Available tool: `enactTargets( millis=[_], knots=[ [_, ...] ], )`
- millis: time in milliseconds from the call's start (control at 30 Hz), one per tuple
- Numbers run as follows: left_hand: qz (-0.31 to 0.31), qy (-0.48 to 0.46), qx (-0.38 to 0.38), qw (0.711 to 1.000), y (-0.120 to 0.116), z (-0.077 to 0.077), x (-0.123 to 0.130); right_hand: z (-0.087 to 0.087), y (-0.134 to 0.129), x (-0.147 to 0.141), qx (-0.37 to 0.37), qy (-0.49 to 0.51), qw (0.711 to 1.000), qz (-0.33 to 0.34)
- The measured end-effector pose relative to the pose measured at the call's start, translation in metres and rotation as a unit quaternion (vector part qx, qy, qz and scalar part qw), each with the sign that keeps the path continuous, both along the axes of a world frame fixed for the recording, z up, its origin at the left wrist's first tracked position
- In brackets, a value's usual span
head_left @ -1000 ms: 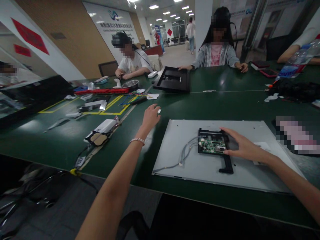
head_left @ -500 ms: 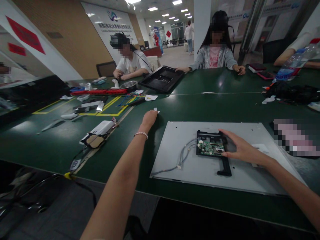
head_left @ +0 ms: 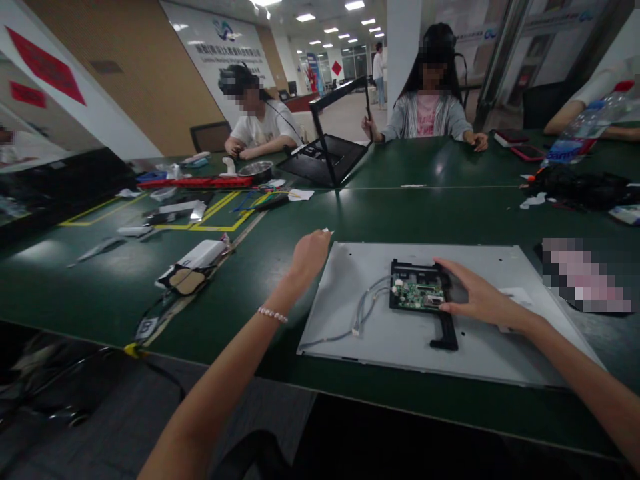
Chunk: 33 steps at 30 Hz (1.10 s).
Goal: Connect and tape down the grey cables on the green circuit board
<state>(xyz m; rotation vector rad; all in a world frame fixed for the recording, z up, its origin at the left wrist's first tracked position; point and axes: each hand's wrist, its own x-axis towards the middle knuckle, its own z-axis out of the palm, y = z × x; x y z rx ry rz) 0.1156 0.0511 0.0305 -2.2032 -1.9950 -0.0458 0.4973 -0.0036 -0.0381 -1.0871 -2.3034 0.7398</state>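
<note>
My left hand (head_left: 311, 257), with a beaded bracelet at the wrist, pinches a small white piece (head_left: 327, 231), perhaps paper or tape, just off the panel's upper left corner. A large flat grey metal panel (head_left: 330, 307) lies on the green table. On it rests a black plastic bracket (head_left: 444, 330) carrying a green circuit board (head_left: 416, 295). My right hand (head_left: 473, 293) grips the bracket's right side, thumb at the board's lower right corner and fingers at the top edge. From the board's left side a grey cable (head_left: 361, 313) runs across the panel.
A white taped pack (head_left: 193, 263) with a cable lies left. Across the green table (head_left: 425, 213), a person's hand (head_left: 371, 128) holds up a black frame (head_left: 325, 133) over a black cover (head_left: 345, 160). A phone (head_left: 583, 277) and water bottle (head_left: 575, 140) are right.
My left hand has moved right, towards the panel, with the white piece in its fingers. My right hand stays on the bracket. The person opposite has raised a black frame off the cover.
</note>
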Motion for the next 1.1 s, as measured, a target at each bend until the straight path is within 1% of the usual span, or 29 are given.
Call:
enactTargets(
  millis=[100,200,267,333,467,633,733,833,1000,1100],
  knots=[
    [-0.047,0.023,-0.005,0.999,-0.037,-0.005,0.021,0.002,-0.001,0.0,-0.01,-0.002,1.0,-0.004],
    [-0.097,0.036,-0.018,0.994,-0.06,-0.011,0.035,0.003,-0.001,0.0,-0.01,-0.001,1.0,-0.004],
    [-0.118,0.034,-0.018,0.992,-0.066,-0.014,0.041,0.002,-0.001,0.0,-0.005,0.003,1.0,0.001],
    [-0.124,0.026,-0.01,0.992,-0.067,-0.015,0.044,0.001,0.0,0.001,-0.004,0.005,1.0,0.003],
    [-0.13,0.014,0.007,0.991,-0.07,-0.009,0.049,0.0,0.0,0.002,-0.009,0.0,1.0,-0.001],
    [-0.162,0.041,0.027,0.986,-0.077,-0.003,0.056,0.0,0.001,0.002,-0.011,-0.001,1.0,0.001],
    [-0.178,0.043,0.036,0.982,-0.074,-0.003,0.062,0.001,0.0,0.001,-0.008,0.006,1.0,-0.003],
    [-0.191,0.034,0.044,0.98,-0.062,-0.002,0.075,0.002,-0.002,0.0,-0.004,0.013,1.0,-0.005],
    [-0.238,0.017,0.049,0.97,-0.034,0.003,0.11,0.001,0.0,0.0,-0.009,0.019,1.0,0.0],
    [-0.283,0.018,0.044,0.958,-0.021,-0.002,0.134,-0.002,0.002,0.001,0.0,0.02,1.0,0.001]
  ],
)
